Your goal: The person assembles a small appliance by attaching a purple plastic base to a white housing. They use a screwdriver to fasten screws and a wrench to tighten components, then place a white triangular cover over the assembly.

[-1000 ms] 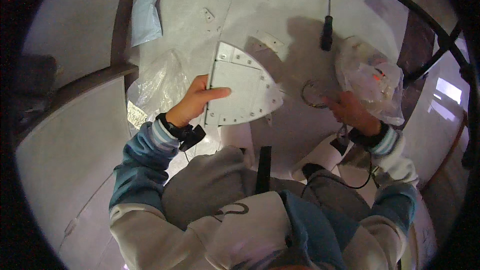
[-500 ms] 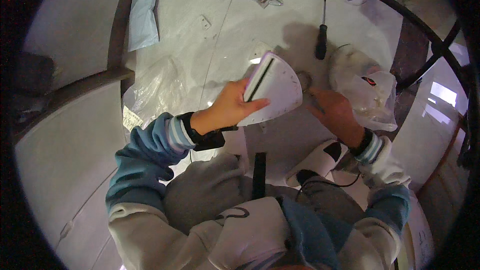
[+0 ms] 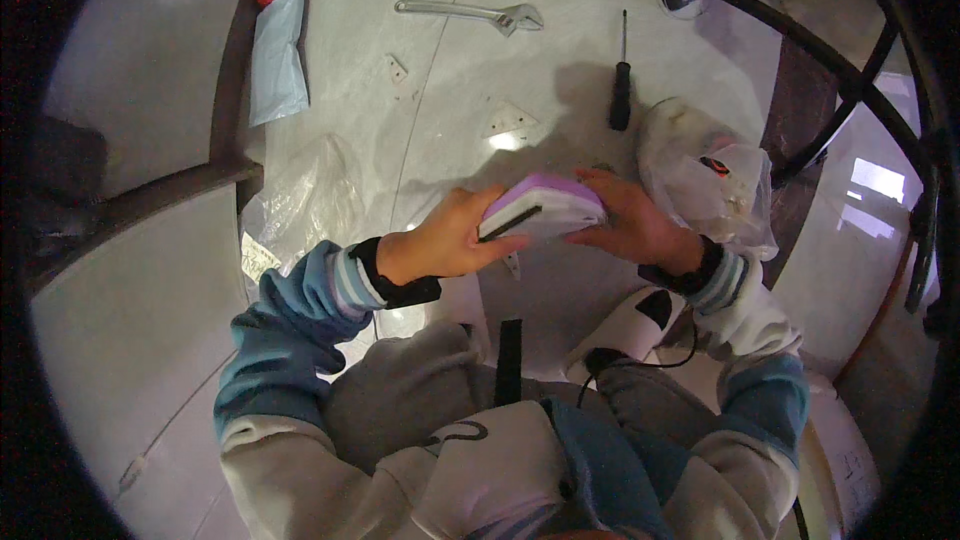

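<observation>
You now hold the plate edge-on with 2 hands: left hand pinches its near edge, and right hand, which has joined, cups the far side.

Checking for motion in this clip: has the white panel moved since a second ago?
Yes. The white panel has gone from the left hand alone to both hands, tipped edge-on and shifted right, under the screwdriver; right hand grips it.

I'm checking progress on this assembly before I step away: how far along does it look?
Early, it seems. Unpacked: an empty clear bag lies aside. In hand: left hand and right hand grip the white panel, seen edge-on. Left: small white brackets lie loose, and the wrench and screwdriver lie untouched.
</observation>
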Motion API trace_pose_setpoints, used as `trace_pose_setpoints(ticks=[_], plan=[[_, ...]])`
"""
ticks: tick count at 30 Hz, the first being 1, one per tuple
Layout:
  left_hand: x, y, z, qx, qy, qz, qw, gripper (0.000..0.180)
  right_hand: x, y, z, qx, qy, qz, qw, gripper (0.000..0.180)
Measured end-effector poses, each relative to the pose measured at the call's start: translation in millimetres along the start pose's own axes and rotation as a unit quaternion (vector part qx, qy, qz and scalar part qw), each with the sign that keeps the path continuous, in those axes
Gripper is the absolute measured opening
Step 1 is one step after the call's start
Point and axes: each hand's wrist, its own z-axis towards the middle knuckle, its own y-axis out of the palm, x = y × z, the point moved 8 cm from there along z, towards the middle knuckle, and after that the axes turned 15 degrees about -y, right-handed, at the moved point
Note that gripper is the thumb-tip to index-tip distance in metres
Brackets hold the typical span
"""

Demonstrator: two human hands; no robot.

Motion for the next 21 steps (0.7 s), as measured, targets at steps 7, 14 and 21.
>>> trace_pose_setpoints(ticks=[7, 14, 21], plan=[[3.8, 0.4, 2.1, -0.012, 0.075, 0.120, 0.990, 0.045, -10.5, 10.5, 2.1, 0.068, -0.056, -0.061, 0.994, 0.043], [29.8, -11.3, -1.2, 0.020, 0.126, 0.140, 0.982, 0.054, -31.4, 3.7, 8.2, 0.110, -0.129, -0.113, 0.979, 0.051], [52.3, -15.1, -5.7, 0.048, 0.186, 0.116, 0.974, 0.047, -46.7, 6.2, 11.8, 0.087, -0.145, -0.205, 0.964, 0.046]])
